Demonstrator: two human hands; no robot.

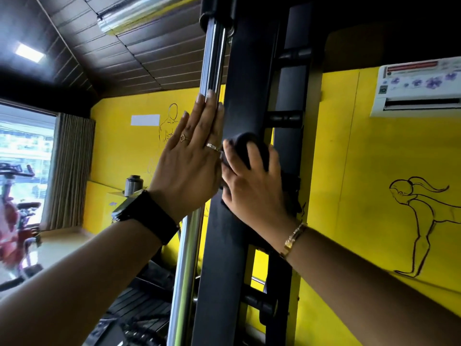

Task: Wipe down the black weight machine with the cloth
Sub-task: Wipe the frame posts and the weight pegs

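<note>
The black weight machine (pixel 243 96) rises through the middle of the view as a tall upright post, with a second black upright joined by short cross bars behind it. A chrome guide rod (pixel 212 58) runs along its left side. My right hand (pixel 249 181) grips a bunched black cloth (pixel 257 148) and presses it against the black post at about mid-height. My left hand (pixel 192 156) lies flat with straight fingers against the chrome rod, just left of the cloth. Part of the cloth is hidden under my right palm.
A yellow wall with line drawings stands behind the machine. A white air conditioner (pixel 419 88) hangs at the upper right. An exercise bike (pixel 15 216) stands by the window at the left. Black weight plates (pixel 139 310) sit low beside the rod.
</note>
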